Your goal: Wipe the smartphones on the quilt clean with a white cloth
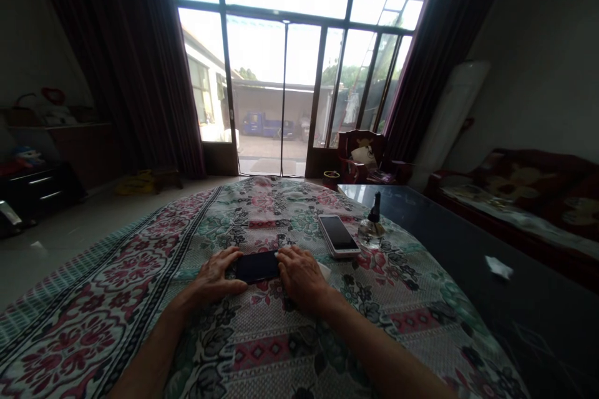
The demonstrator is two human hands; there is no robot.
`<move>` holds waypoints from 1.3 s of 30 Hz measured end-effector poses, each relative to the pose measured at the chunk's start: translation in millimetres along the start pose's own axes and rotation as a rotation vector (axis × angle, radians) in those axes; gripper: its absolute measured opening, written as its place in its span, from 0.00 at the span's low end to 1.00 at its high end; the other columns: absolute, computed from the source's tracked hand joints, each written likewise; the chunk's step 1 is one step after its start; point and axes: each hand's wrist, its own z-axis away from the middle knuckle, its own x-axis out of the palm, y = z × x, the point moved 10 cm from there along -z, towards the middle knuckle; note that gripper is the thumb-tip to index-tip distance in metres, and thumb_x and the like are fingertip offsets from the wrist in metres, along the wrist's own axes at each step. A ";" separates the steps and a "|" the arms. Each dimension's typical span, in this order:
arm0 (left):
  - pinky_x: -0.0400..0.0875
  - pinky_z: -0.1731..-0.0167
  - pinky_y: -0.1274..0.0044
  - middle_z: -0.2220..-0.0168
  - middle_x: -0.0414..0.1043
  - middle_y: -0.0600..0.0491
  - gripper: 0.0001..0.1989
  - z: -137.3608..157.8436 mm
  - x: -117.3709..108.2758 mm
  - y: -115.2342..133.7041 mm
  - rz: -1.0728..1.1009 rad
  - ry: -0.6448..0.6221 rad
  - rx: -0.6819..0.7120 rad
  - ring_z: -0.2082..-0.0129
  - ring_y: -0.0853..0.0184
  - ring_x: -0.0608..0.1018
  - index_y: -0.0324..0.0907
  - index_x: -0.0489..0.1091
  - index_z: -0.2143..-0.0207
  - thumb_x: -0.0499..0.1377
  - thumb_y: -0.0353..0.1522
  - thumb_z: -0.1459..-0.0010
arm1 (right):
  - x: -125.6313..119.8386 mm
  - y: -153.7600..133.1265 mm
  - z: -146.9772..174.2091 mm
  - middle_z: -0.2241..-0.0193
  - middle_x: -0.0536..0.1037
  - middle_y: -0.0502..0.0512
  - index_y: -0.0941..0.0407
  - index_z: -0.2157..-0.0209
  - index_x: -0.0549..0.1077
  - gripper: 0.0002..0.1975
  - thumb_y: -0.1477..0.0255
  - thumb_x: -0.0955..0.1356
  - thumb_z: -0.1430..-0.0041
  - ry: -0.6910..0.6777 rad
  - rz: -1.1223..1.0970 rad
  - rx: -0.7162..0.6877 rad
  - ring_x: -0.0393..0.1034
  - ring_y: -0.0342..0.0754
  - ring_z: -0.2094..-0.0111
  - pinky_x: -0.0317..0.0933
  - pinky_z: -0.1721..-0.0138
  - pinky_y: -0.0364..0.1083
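Observation:
A dark smartphone (256,266) lies flat on the patterned tablecloth (262,324), screen side up as far as I can tell. My left hand (214,274) holds its left end, thumb along the near edge and fingers at the far edge. Over the right end rests my right hand (302,275), fingers together and bent onto the phone. A white tissue (324,272) shows from under that hand's outer side, mostly hidden by the palm. To the right lies a white box with a phone pictured on its top (338,235). Beside it stands a small clear glass bottle with a black top (372,230).
A dark glossy table (449,262) extends to the right, with a crumpled white piece (498,267) on it. Further right is a red wooden sofa (519,181). A wooden armchair (360,153) stands near the glass doors (283,100). Dark curtains (140,75) hang at both sides.

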 end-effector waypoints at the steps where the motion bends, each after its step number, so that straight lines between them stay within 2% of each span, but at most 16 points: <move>1: 0.52 0.37 0.61 0.35 0.58 0.44 0.37 -0.2 0.4 -0.3 0.002 -0.001 0.002 0.35 0.48 0.57 0.41 0.67 0.42 0.65 0.43 0.54 | 1.2 0.3 -4.3 0.47 0.73 0.56 0.56 0.49 0.72 0.18 0.72 0.57 0.34 0.006 0.012 0.014 0.63 0.51 0.46 0.53 0.44 0.50; 6: 0.51 0.37 0.60 0.35 0.57 0.45 0.37 -0.7 1.8 -3.7 0.010 0.012 -0.012 0.35 0.47 0.57 0.42 0.67 0.42 0.66 0.43 0.56 | 2.1 -5.6 -2.7 0.50 0.74 0.56 0.56 0.54 0.73 0.16 0.72 0.58 0.34 0.044 0.040 0.038 0.64 0.51 0.49 0.55 0.47 0.50; 12: 0.50 0.36 0.61 0.34 0.55 0.43 0.39 -1.8 5.6 -7.0 -0.007 -0.003 -0.013 0.34 0.48 0.56 0.39 0.65 0.40 0.65 0.43 0.55 | -1.1 -10.7 21.4 0.47 0.72 0.55 0.56 0.50 0.71 0.16 0.72 0.58 0.34 0.078 0.019 -0.011 0.61 0.52 0.45 0.52 0.44 0.50; 19: 0.50 0.36 0.62 0.34 0.55 0.44 0.40 -3.0 8.0 -9.1 -0.003 -0.018 -0.001 0.34 0.49 0.55 0.40 0.64 0.40 0.65 0.45 0.55 | 2.2 3.0 -0.9 0.49 0.73 0.55 0.56 0.52 0.72 0.16 0.72 0.58 0.34 0.068 0.036 0.071 0.63 0.52 0.48 0.54 0.47 0.50; 22: 0.50 0.36 0.63 0.34 0.55 0.45 0.39 -2.3 6.7 -8.2 0.006 -0.010 -0.008 0.34 0.49 0.55 0.41 0.65 0.40 0.65 0.44 0.55 | 3.7 -2.5 -4.6 0.49 0.73 0.56 0.56 0.53 0.72 0.15 0.72 0.58 0.34 0.065 0.041 0.053 0.63 0.51 0.49 0.53 0.47 0.49; 27: 0.48 0.36 0.64 0.33 0.53 0.44 0.40 -0.4 4.9 -4.1 -0.024 -0.027 -0.023 0.33 0.50 0.54 0.39 0.64 0.39 0.64 0.44 0.54 | 3.2 -7.9 6.7 0.50 0.73 0.54 0.54 0.54 0.72 0.14 0.72 0.58 0.34 0.066 0.008 -0.003 0.63 0.50 0.48 0.52 0.46 0.48; 33: 0.47 0.36 0.63 0.33 0.53 0.44 0.40 0.2 4.5 0.3 -0.032 -0.060 -0.027 0.33 0.50 0.53 0.40 0.63 0.39 0.63 0.45 0.53 | -1.2 18.8 3.8 0.47 0.70 0.54 0.53 0.55 0.72 0.13 0.72 0.59 0.34 0.125 -0.001 0.143 0.59 0.52 0.45 0.51 0.45 0.51; 36: 0.48 0.36 0.65 0.33 0.54 0.45 0.39 0.1 4.1 -0.8 -0.040 -0.049 -0.033 0.34 0.51 0.54 0.41 0.63 0.39 0.63 0.44 0.54 | -0.3 9.8 0.8 0.48 0.69 0.55 0.52 0.56 0.72 0.11 0.71 0.60 0.35 0.127 -0.014 0.130 0.59 0.53 0.47 0.53 0.48 0.51; 39: 0.48 0.36 0.65 0.33 0.53 0.45 0.39 0.3 4.1 -2.1 -0.051 -0.048 -0.045 0.33 0.51 0.54 0.41 0.63 0.40 0.64 0.43 0.54 | 2.9 -15.4 3.2 0.52 0.70 0.55 0.52 0.56 0.71 0.10 0.70 0.61 0.35 0.094 -0.030 0.055 0.61 0.52 0.51 0.54 0.51 0.51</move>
